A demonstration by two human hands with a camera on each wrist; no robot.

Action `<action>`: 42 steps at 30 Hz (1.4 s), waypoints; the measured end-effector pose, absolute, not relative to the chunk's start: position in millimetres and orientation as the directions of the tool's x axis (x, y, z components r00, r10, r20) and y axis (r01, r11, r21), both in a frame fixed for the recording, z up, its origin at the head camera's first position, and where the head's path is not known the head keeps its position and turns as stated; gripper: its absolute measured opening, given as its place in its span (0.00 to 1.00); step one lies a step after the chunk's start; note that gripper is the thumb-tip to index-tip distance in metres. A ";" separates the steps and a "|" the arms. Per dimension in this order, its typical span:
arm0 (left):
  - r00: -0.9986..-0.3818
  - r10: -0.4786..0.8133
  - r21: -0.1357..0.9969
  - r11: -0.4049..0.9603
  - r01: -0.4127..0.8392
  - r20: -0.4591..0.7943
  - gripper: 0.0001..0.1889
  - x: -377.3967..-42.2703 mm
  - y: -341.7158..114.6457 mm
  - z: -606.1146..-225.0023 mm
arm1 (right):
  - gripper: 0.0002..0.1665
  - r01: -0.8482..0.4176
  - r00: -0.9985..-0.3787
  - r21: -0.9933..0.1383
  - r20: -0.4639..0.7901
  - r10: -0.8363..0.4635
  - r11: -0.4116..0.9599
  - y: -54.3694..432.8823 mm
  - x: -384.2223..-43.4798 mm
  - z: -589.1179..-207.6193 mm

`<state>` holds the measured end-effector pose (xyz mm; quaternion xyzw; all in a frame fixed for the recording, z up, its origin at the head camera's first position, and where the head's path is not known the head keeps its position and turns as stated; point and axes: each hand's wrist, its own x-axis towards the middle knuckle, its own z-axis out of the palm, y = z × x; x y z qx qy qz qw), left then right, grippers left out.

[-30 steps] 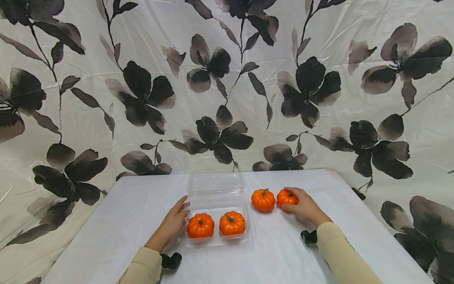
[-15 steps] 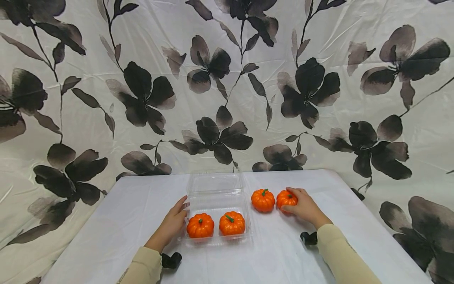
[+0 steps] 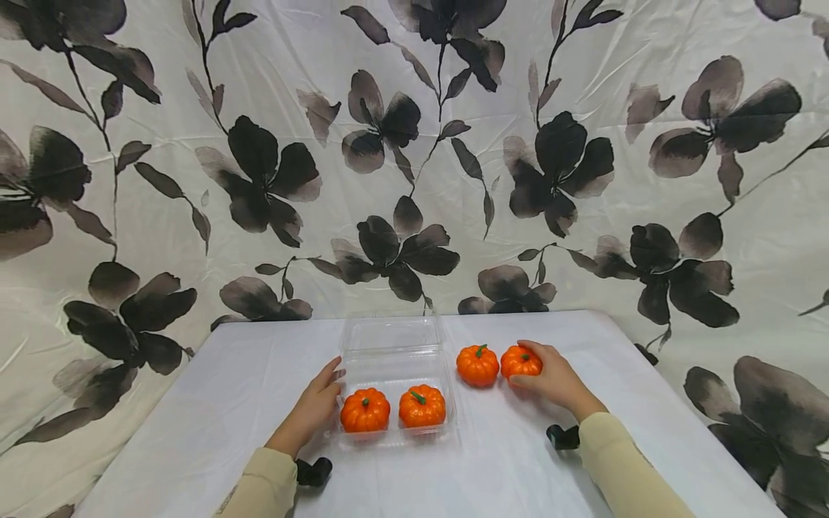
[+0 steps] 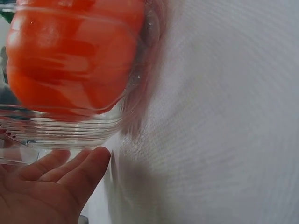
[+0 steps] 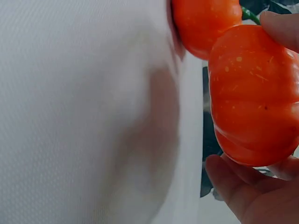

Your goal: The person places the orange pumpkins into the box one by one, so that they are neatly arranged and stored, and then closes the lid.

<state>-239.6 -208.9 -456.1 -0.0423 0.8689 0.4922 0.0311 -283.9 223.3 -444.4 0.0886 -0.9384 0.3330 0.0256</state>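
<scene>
My right hand (image 3: 555, 378) grips a small orange toy pumpkin (image 3: 521, 361) between thumb and fingers. In the right wrist view this held pumpkin (image 5: 256, 95) shows a gap to the white cloth, with a shadow below. Just left of it stands another pumpkin (image 3: 478, 365). My left hand (image 3: 316, 405) rests with extended fingers at the left side of a clear plastic clamshell box (image 3: 395, 370), its lid tipped back. Two pumpkins sit in the box, one at left (image 3: 365, 411) and one at right (image 3: 422, 406). The left wrist view has the fingertips (image 4: 100, 156) right by the box's ribbed wall.
A white cloth covers the table (image 3: 512, 460), whose back edge meets a hanging floral curtain (image 3: 388, 180). Black wrist cameras are strapped under both sleeves, the left one (image 3: 314, 472) and the right one (image 3: 562, 437).
The right hand has shifted slightly left with its pumpkin, which now stands higher in view. The head view has turned a little to the right. The left hand stays at the box.
</scene>
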 end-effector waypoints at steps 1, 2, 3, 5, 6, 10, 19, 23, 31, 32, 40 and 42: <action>-0.994 -0.041 0.854 0.510 -0.105 -0.097 0.32 -239.7 -208.7 -455.8 | 0.48 -0.187 -0.982 -0.625 0.114 -0.148 0.758 222.9 -283.0 -444.1; -0.995 -0.040 0.855 0.509 -0.103 -0.096 0.32 -239.8 -208.6 -455.4 | 0.48 -0.191 -0.982 -0.629 0.122 -0.147 0.754 222.4 -282.2 -443.7; -0.994 -0.040 0.856 0.506 -0.105 -0.098 0.32 -239.8 -208.6 -455.2 | 0.48 -0.194 -0.981 -0.634 0.129 -0.145 0.749 221.6 -281.4 -443.2; -0.995 -0.038 0.857 0.505 -0.103 -0.097 0.32 -240.1 -208.6 -454.9 | 0.47 -0.199 -0.980 -0.650 0.137 -0.145 0.733 219.5 -280.0 -441.7; -0.995 -0.038 0.858 0.504 -0.102 -0.096 0.32 -240.1 -208.6 -454.8 | 0.47 -0.199 -0.980 -0.660 0.136 -0.144 0.725 218.2 -279.3 -440.9; -0.994 -0.038 0.855 0.507 -0.107 -0.102 0.32 -239.7 -208.6 -455.1 | 0.48 -0.201 -0.980 -0.690 0.134 -0.150 0.696 212.9 -275.6 -437.2; -0.994 -0.042 0.851 0.513 -0.110 -0.103 0.32 -239.6 -209.3 -457.0 | 0.42 -0.195 -0.980 -0.724 0.123 -0.155 0.661 202.5 -267.0 -428.9; -0.994 -0.044 0.851 0.512 -0.111 -0.103 0.32 -240.0 -209.6 -456.9 | 0.33 -0.204 -0.978 -0.736 0.127 -0.164 0.645 198.9 -264.4 -425.3; -0.994 -0.032 0.854 0.510 -0.103 -0.101 0.32 -240.7 -209.2 -457.3 | 0.31 -0.218 -0.973 -0.811 0.135 -0.189 0.543 192.4 -265.4 -426.8; -0.994 -0.032 0.854 0.511 -0.104 -0.102 0.32 -240.6 -209.3 -457.5 | 0.31 -0.225 -0.971 -0.815 0.141 -0.194 0.533 191.2 -265.5 -427.1; -0.994 -0.035 0.862 0.495 -0.106 -0.102 0.32 -241.8 -209.4 -458.1 | 0.33 -0.211 -0.975 -0.840 0.144 -0.169 0.500 177.3 -263.1 -421.0; -0.994 -0.035 0.864 0.493 -0.105 -0.101 0.32 -241.9 -209.3 -457.6 | 0.34 -0.193 -0.979 -0.847 0.133 -0.154 0.496 174.4 -262.7 -419.5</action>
